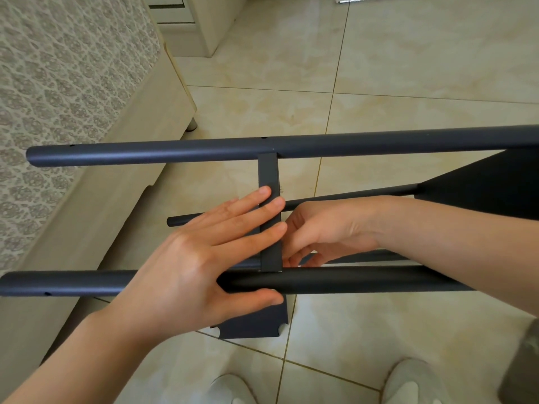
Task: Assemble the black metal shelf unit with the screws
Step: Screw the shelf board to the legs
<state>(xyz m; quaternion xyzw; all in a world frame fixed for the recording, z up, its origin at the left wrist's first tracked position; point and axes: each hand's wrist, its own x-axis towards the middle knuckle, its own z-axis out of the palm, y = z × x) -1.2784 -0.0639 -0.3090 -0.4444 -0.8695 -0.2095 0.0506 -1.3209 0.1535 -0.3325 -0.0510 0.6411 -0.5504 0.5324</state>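
We steady the panel (269,176).
Behind it the right hand (329,228) hides its fingertips, grip unclear; left hand (189,258), at 9 o'clock, presses flat.

Black metal shelf unit (379,144) on its side above tiled floor (408,68). Round tubes (350,279) run horizontal, small holes near left ends. One shelf panel (269,176) stands edge-on between them; second panel (481,182) at right.

A home — a bedroom, by the look of it. A bed (43,126) with a patterned cover (73,53) sits on a cream frame (137,147) at the left, over glossy beige floor tiles (408,68) — a cream cabinet (210,24) stands beyond.
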